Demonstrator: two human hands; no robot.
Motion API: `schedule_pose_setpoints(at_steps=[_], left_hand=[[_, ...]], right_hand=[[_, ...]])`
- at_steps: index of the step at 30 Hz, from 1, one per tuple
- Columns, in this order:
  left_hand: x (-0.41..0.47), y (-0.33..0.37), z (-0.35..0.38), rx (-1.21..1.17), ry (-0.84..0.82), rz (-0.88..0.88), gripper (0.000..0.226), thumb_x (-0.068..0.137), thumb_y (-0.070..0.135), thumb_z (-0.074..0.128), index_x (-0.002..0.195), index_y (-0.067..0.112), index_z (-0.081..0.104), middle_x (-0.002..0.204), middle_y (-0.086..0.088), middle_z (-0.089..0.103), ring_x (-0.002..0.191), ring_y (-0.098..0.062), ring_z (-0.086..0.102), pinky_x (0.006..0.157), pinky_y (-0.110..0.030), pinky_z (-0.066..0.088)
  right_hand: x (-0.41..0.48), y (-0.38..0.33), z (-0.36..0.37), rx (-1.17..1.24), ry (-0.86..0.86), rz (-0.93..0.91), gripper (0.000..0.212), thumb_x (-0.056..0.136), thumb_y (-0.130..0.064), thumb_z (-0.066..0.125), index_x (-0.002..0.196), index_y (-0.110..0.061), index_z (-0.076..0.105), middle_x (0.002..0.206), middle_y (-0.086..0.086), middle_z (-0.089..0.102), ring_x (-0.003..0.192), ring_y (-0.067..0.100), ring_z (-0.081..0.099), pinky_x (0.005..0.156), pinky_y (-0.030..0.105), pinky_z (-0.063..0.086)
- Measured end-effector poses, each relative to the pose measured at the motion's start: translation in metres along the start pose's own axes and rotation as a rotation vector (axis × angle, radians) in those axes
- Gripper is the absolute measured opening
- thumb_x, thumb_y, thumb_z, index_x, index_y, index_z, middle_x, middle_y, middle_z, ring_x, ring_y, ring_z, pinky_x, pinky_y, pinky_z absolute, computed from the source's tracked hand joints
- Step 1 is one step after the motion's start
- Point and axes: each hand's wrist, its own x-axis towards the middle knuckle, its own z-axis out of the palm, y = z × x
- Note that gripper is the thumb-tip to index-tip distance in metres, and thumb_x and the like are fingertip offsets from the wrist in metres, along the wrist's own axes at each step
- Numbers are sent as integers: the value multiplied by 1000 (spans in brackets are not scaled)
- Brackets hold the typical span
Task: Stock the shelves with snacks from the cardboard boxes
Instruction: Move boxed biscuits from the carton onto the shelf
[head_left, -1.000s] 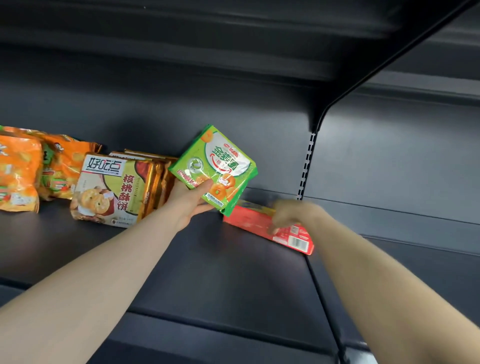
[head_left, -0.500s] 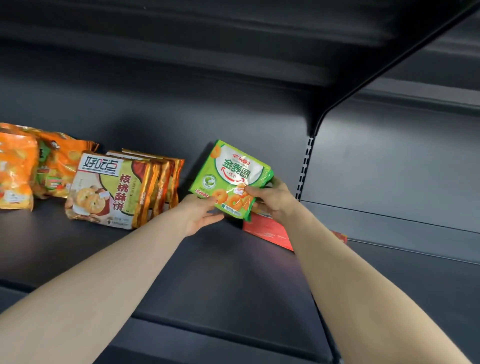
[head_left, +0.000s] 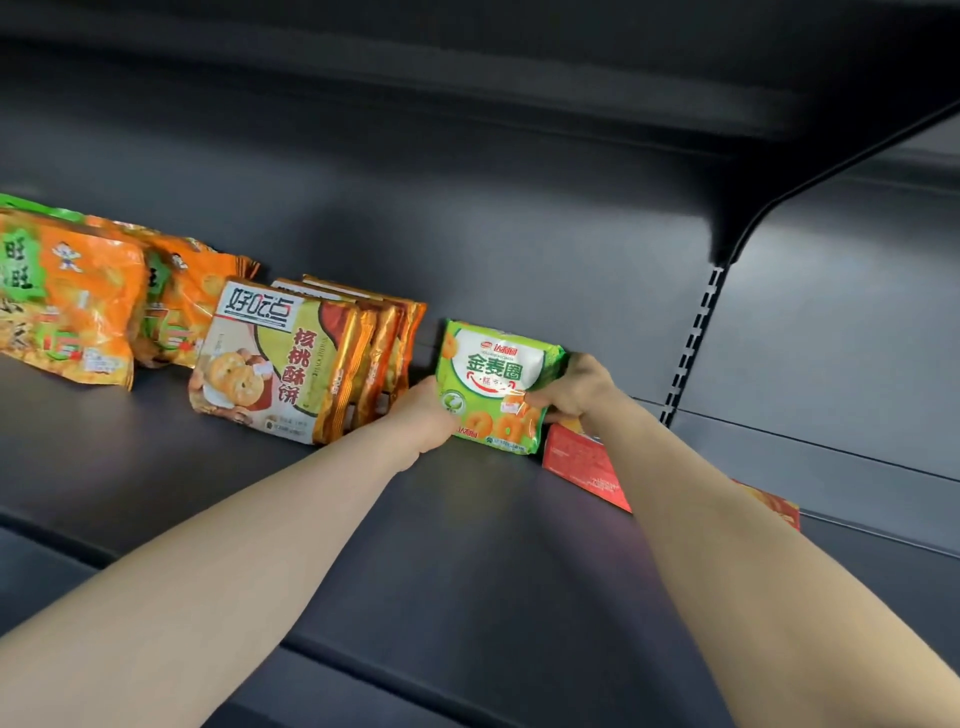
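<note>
A green snack pack (head_left: 493, 382) stands upright near the back of the dark shelf (head_left: 467, 561). My left hand (head_left: 423, 413) grips its lower left edge. My right hand (head_left: 576, 387) grips its right side, thumb on the front. A red box (head_left: 582, 460) lies flat just right of the pack, partly hidden under my right forearm. No cardboard box is in view.
Left of the green pack stand several walnut-cookie packs (head_left: 291, 358) in a row, then orange rice-cracker bags (head_left: 67, 306) at the far left. A slotted upright (head_left: 691, 343) and bracket divide this bay from the one to the right. Another shelf hangs overhead.
The green pack has come down from a tilted hold in my left hand to upright on the shelf. My right hand left the red box and took the pack's right side.
</note>
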Motion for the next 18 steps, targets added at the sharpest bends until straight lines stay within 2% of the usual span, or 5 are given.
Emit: schedule_pose_setpoints(at_steps=[4,8,14,16,18], left_hand=[[7,-6,-2,18,24,-16,24,94,12,61,116,19,56,116,-2,64,108,-25,59,95,-43,53],[11,-11,-2,20,82,-55,33,93,11,62,123,19,53,116,-3,62,105,-24,60,83,-36,54],[3,-9,0,124,93,-78,37,87,19,67,121,22,52,122,-4,58,108,-25,56,79,-37,55],[-3,-3,0,188,155,-82,46,88,16,67,129,20,46,130,-7,48,113,-28,52,74,-35,52],[-9,3,2,253,223,-58,53,89,15,67,135,19,41,135,-10,38,117,-32,50,83,-40,53]], right_hand=[[-6,-1,-4,81,-14,37,33,74,2,83,92,-10,59,100,12,73,79,29,75,73,41,63],[-8,5,-5,172,-79,51,47,74,-1,85,114,0,61,101,18,74,82,30,76,78,41,62],[-20,11,-17,170,-3,-9,40,75,-15,87,108,-8,65,98,6,73,88,29,75,88,42,60],[-28,13,-32,-97,41,-55,43,75,-32,85,108,-9,71,98,5,73,91,25,73,89,41,59],[-50,15,-48,-568,-12,-79,49,83,-52,72,104,-8,72,100,5,70,98,25,66,91,37,55]])
